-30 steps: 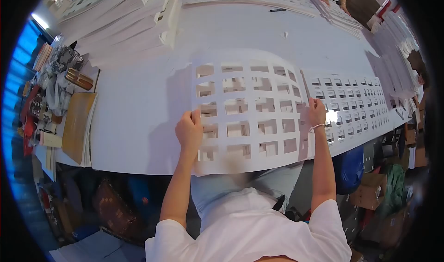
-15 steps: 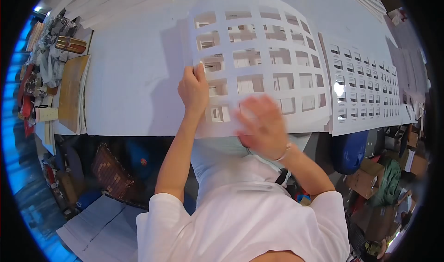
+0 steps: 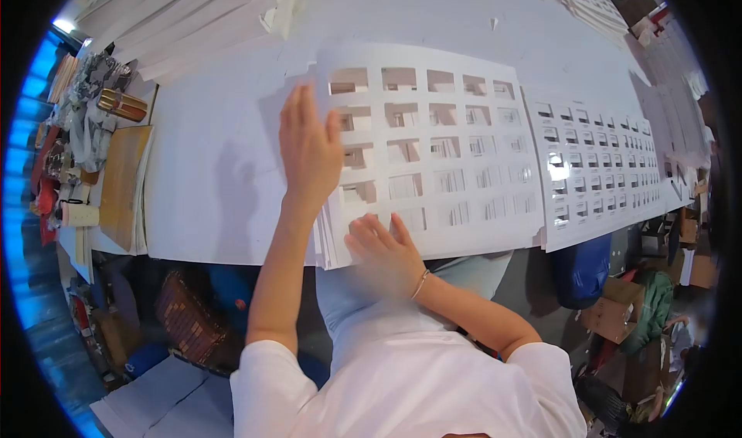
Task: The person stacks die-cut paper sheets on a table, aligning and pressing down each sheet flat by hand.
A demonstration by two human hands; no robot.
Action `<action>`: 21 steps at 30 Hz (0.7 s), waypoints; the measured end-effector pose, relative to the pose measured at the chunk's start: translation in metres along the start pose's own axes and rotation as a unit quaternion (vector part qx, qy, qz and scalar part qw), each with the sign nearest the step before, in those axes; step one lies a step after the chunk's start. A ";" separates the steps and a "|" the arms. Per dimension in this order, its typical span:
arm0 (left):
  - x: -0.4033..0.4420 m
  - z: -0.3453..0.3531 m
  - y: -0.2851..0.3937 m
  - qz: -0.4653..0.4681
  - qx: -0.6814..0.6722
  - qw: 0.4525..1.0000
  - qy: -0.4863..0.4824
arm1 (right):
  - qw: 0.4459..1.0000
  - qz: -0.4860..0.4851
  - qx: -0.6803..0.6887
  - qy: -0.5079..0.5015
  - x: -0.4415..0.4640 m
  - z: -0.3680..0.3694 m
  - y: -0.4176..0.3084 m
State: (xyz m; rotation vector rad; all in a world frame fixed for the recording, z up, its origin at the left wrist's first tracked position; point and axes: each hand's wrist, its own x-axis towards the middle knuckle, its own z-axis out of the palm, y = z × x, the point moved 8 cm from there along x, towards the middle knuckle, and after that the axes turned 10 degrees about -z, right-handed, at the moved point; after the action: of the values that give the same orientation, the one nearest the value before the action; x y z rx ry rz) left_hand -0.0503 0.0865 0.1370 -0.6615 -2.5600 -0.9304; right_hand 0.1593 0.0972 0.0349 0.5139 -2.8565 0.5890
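A white sheet with rows of rectangular cut-out windows [image 3: 425, 125] lies in front of me on top of other sheets, whose edges show at its lower left. Through the windows, more cut-outs appear beneath. My left hand [image 3: 309, 148] is upright along the sheet's left edge, fingers stretched out and thumb apart. Near the sheet's lower left corner, my right hand [image 3: 386, 245] rests with fingers spread, partly blurred. Neither hand grips anything. Whether the left palm touches the edge is hard to see.
To the right lies a sheet with many small slotted windows [image 3: 595, 164]. White sheets [image 3: 193, 21] are piled at the far left, and more stacks [image 3: 595, 17] stand far right. A brown board [image 3: 124, 179] and bagged items [image 3: 89, 121] line the left side. The table's front edge is close to my body.
The windowed sheet was bowed upward and now lies flatter. My left hand has let go of its edge and straightened its fingers. My right hand has moved left and down.
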 end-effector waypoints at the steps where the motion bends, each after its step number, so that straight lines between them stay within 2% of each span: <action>1: 0.010 0.010 0.008 0.031 0.034 0.999 -0.014 | 1.000 0.002 0.004 -0.015 0.000 0.002 0.000; 3: 0.031 0.036 0.026 0.096 0.102 0.989 -0.043 | 0.999 0.008 0.011 -0.042 0.002 0.008 0.002; 4: 0.038 0.064 0.007 0.075 0.105 0.987 -0.092 | 0.998 0.009 0.014 -0.065 0.002 0.012 0.004; 7: 0.024 0.134 -0.058 0.006 0.187 0.967 -0.174 | 0.998 -0.001 0.027 -0.051 0.000 0.011 0.007; 8: 0.031 0.137 -0.060 0.004 0.197 0.966 -0.169 | 1.000 -0.016 0.008 -0.016 0.001 0.002 0.006; 12: 0.023 0.139 -0.064 0.027 0.198 0.968 -0.150 | 0.999 -0.010 -0.035 -0.001 -0.004 0.007 0.003; 15: -0.012 0.099 -0.030 -0.011 0.153 0.966 -0.207 | 0.999 -0.021 -0.042 0.015 -0.009 0.006 -0.002; 19: -0.094 0.070 -0.009 0.018 0.215 0.953 -0.213 | 0.992 -0.017 0.090 0.086 -0.015 -0.019 0.003; 20: -0.099 0.068 -0.008 0.012 0.217 0.953 -0.213 | 0.978 -0.001 0.140 0.154 -0.018 -0.027 0.009; 21: -0.105 0.063 -0.009 0.001 0.220 0.953 -0.211 | 0.975 0.044 0.113 0.184 -0.026 -0.038 0.018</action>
State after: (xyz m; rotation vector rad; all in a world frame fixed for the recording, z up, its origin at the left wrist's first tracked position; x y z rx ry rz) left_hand 0.0225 0.0900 0.0387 -0.7871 -2.9889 -0.2009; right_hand 0.1806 0.1358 0.0572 0.2745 -2.4828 0.9247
